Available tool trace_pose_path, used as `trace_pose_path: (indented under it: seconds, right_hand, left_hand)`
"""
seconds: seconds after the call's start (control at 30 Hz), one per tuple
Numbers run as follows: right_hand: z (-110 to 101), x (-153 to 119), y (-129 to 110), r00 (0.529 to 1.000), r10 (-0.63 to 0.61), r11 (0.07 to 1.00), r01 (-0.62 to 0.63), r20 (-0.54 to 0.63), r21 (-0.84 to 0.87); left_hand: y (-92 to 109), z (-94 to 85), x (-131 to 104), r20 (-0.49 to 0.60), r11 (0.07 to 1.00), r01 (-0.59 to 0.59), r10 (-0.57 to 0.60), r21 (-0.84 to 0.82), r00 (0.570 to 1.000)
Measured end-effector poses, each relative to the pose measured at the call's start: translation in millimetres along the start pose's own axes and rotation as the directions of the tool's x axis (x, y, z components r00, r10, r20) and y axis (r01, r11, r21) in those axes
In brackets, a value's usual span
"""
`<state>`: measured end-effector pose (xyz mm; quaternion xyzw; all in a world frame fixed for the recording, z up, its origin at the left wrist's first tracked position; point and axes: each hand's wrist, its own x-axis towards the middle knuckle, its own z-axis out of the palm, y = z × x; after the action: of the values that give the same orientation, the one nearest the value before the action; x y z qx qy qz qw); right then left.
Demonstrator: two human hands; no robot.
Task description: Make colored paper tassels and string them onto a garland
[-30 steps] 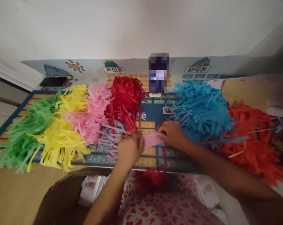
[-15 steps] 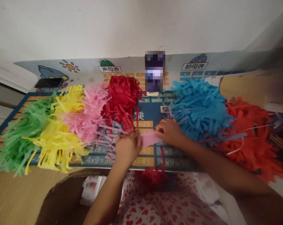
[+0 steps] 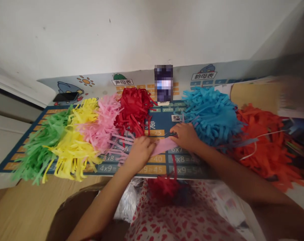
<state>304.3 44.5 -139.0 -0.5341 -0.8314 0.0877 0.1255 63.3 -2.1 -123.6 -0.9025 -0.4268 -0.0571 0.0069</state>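
Note:
A lilac-pink strip of tissue paper (image 3: 165,144) stretches between my two hands just over the table, with cut fringe fanning out past each hand. My left hand (image 3: 141,150) is closed on the strip's left end, fingers curled over it. At the other end my right hand (image 3: 185,135) grips the paper between thumb and bent fingers. Beyond my left hand lies a red paper tassel bunch (image 3: 134,108). To the right of my right hand is a blue fringed bunch (image 3: 212,110). The fingertips are partly hidden by the hands.
Pink (image 3: 104,125), yellow (image 3: 76,144) and green (image 3: 46,140) fringed bunches lie leftward; an orange bunch (image 3: 264,144) lies right. A phone (image 3: 164,83) stands at the back, and a dark phone (image 3: 65,96) lies far left. Red fringe (image 3: 164,189) shows on my lap below the table edge.
The camera view has shifted a little. My left hand now lies flatter over the strip's end, and both hands still hold the paper. The coloured bunches stay in place.

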Motion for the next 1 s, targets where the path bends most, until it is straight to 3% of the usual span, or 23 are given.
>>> trace_pose_path:
  seconds: [0.07, 0.13, 0.2, 0.27, 0.4, 0.47, 0.6, 0.67, 0.83, 1.0]
  right_hand:
    - [-7, -3, -6, 0.993, -0.109, 0.991, 0.105, -0.042, -0.083]
    - [-14, -8, -15, 0.949, -0.315, 0.942, 0.314, 0.011, -0.118]
    - [-16, -14, -22, 0.857, -0.500, 0.857, 0.510, 0.120, -0.074]
    - [-15, -20, -24, 0.793, -0.578, 0.801, 0.596, 0.190, -0.051]
    - [-7, -22, -19, 0.775, -0.596, 0.766, 0.628, 0.211, -0.141]
    - [-4, -16, -15, 0.777, -0.588, 0.769, 0.623, 0.225, -0.141]
    - [-8, 0, -10, 0.868, -0.439, 0.888, 0.459, 0.232, -0.039]
    - [-10, 3, -11, 0.890, -0.398, 0.913, 0.407, 0.223, 0.005]
    - [-2, -1, -9, 0.885, -0.448, 0.894, 0.439, 0.128, 0.095]
    - [10, -1, 10, 0.897, -0.426, 0.901, 0.406, 0.123, 0.154]
  left_hand:
    - [-4, -3.1, 1, 0.092, 0.981, -0.196, 0.196, -0.016, 0.976]
    - [-3, -7.0, 0, 0.133, 0.968, -0.250, 0.246, 0.013, 0.960]
    - [4, -11.3, -3, 0.149, 0.968, -0.242, 0.231, 0.063, 0.962]
    - [14, -15.3, -8, 0.164, 0.974, -0.202, 0.183, 0.106, 0.969]
    - [33, -18.4, -11, 0.140, 0.985, -0.080, 0.059, 0.152, 0.988]
    - [37, -16.3, -10, 0.102, 0.989, -0.032, 0.018, 0.146, 0.995]
    - [32, -7.1, -4, 0.024, 0.991, 0.051, -0.055, 0.123, 0.998]
    - [28, -2.0, -2, 0.003, 0.990, 0.081, -0.082, 0.115, 0.997]
    - [18, 6.3, -6, -0.043, 0.985, 0.092, -0.086, 0.145, 0.995]
    - [2, 7.2, -21, -0.102, 0.993, 0.071, -0.061, 0.090, 0.993]
